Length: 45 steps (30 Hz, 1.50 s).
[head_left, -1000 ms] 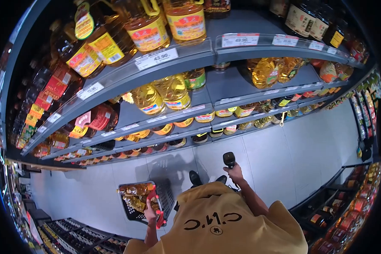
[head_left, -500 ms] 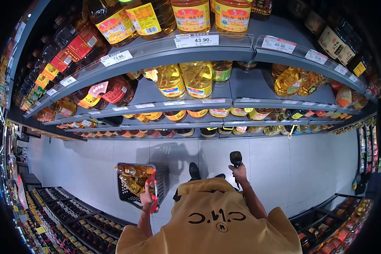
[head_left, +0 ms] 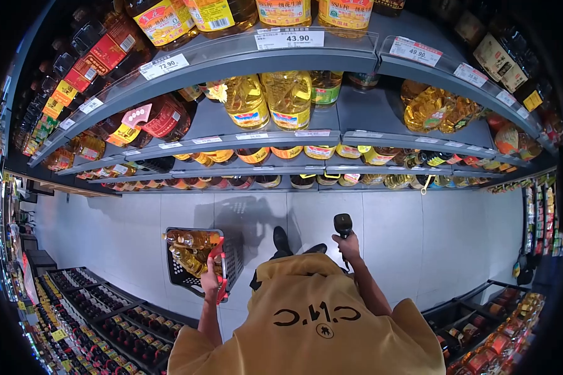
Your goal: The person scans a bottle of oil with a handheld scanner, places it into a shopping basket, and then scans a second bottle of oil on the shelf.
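Down at the left, my left hand (head_left: 210, 280) is closed around the red handle (head_left: 217, 249) of a grey plastic shopping basket (head_left: 231, 265). Inside the basket lie several bottles of golden cooking oil (head_left: 189, 258), resting on their sides or tilted. My right hand (head_left: 348, 245) grips a black handheld barcode scanner (head_left: 343, 224) in front of my body, its head pointing forward toward the shelves. Neither hand touches the shelves.
Ahead stands a long grey shelf unit (head_left: 231, 61) with several tiers of oil bottles (head_left: 286, 94) and price tags (head_left: 291, 39). Behind me on the left are racks of dark bottles (head_left: 106, 312); another rack (head_left: 475, 331) stands at the right. Pale tiles (head_left: 394, 244) cover the floor.
The shelves and floor sit slightly higher in view. Both hands, with the basket and scanner, appear shifted slightly left and up; both grips stay the same.
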Each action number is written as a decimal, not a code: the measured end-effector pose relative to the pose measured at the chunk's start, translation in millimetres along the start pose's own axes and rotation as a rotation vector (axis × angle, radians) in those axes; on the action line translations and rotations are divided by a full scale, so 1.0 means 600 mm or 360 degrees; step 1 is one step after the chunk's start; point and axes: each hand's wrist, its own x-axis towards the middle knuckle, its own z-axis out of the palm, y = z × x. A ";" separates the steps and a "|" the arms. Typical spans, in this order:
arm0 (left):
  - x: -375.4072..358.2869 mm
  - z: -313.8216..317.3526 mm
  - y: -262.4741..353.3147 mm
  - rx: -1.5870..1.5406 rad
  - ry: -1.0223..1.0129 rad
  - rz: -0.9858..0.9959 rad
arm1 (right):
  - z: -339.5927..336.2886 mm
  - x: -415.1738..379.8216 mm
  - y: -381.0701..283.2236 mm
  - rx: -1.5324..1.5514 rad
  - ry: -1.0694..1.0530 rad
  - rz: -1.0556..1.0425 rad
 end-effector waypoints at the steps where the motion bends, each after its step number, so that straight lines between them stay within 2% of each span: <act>1: -0.015 -0.010 0.022 0.0281 -0.0024 -0.0118 | -0.003 -0.007 -0.009 0.0002 -0.0010 0.0016; 5: -0.093 -0.012 0.096 0.0325 0.0227 0.0192 | -0.008 -0.004 0.003 0.0045 -0.0046 -0.0019; 8: -0.096 -0.009 0.097 0.0311 0.0277 0.0203 | -0.013 -0.010 0.002 0.0029 -0.0039 -0.0097; 9: -0.092 -0.012 0.097 0.0327 0.0172 0.0079 | -0.015 -0.010 0.003 0.0015 -0.0030 -0.0124; 14: -0.093 -0.011 0.100 0.0580 0.0273 0.0088 | -0.026 -0.011 0.002 0.0114 -0.0015 -0.0362; 18: -0.088 -0.001 0.089 0.0725 0.0468 0.0288 | -0.041 -0.023 -0.025 0.0140 -0.0010 -0.0362; 19: -0.084 -0.001 0.091 0.0634 0.0368 0.0288 | -0.045 -0.027 -0.036 0.0120 -0.0034 -0.0346; 22: -0.114 0.033 0.135 0.0599 0.0951 0.0993 | -0.050 -0.032 -0.066 0.0099 -0.0068 -0.0360; 24: -0.165 0.064 0.211 0.0367 0.0916 0.1216 | -0.044 -0.034 -0.081 0.0125 -0.0057 -0.0433; 26: -0.223 0.130 0.302 0.0015 0.0360 0.1329 | -0.028 -0.026 -0.095 0.0124 -0.0038 -0.0533; 30: -0.266 0.220 0.424 -0.0304 -0.0164 0.1603 | -0.012 -0.047 -0.152 0.0249 -0.0006 -0.0558; 36: -0.295 0.263 0.579 -0.0539 -0.0477 0.1900 | 0.010 -0.062 -0.219 0.0306 0.0054 -0.0492; 37: -0.296 0.264 0.596 -0.0569 -0.0558 0.1808 | 0.014 -0.061 -0.226 0.0289 0.0074 -0.0510; 40: -0.283 0.272 0.638 -0.0656 -0.0591 0.1854 | 0.028 -0.048 -0.230 0.0267 0.0152 -0.0552; 43: -0.284 0.259 0.664 -0.0657 -0.0721 0.1708 | 0.037 -0.043 -0.239 0.0225 0.0208 -0.0577; 45: -0.276 0.264 0.662 -0.0678 -0.0723 0.1763 | 0.046 -0.048 -0.252 0.0206 0.0216 -0.0545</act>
